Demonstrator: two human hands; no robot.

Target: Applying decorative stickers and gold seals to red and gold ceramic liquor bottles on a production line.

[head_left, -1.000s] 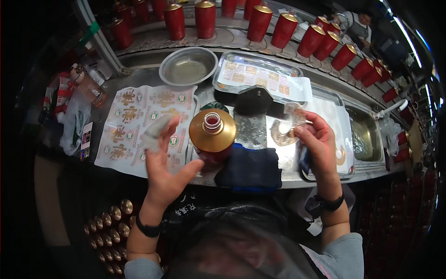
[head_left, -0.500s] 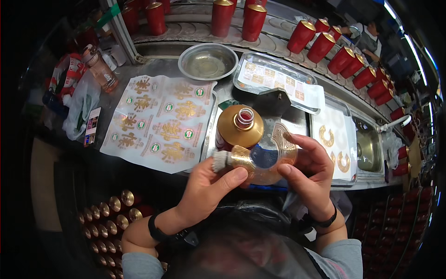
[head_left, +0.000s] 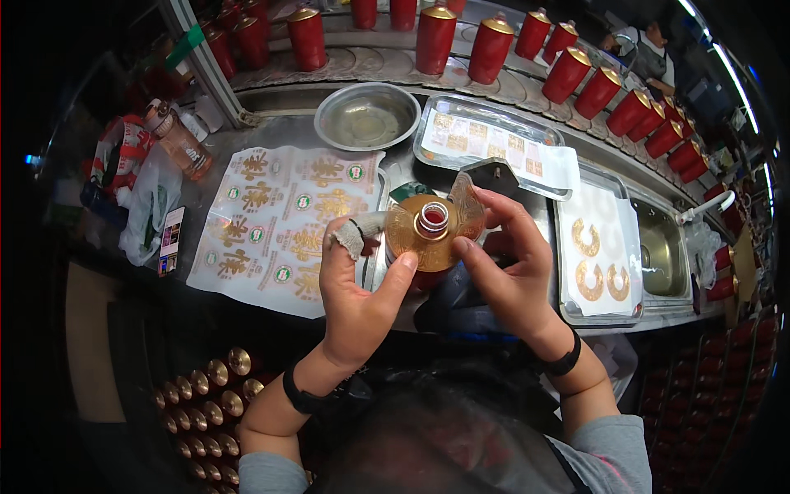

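Observation:
A red bottle with a gold shoulder stands in front of me, its open clear neck (head_left: 434, 217) facing up. A thin, translucent gold C-shaped decal (head_left: 469, 207) lies around that neck; its left part rests against the shoulder, while its right end curls up. My left hand (head_left: 352, 288), a grey knit cover on one finger, holds the decal's left side, thumb at its near edge. My right hand (head_left: 514, 272) pinches the raised right end between thumb and fingers. Most of the bottle's body is hidden below the decal and hands.
A sheet of gold character decals (head_left: 267, 222) lies left. Behind are a metal bowl (head_left: 367, 117) and a tray of small gold labels (head_left: 494, 148). Rightward, another tray holds C-shaped decals (head_left: 588, 280) beside a sink (head_left: 662, 255). Red bottles (head_left: 490, 51) line a conveyor beyond; a co-worker stands far right.
Both hands have moved the decal up and away from me, from in front of the bottle to around its neck. The bottles on the conveyor have shifted right.

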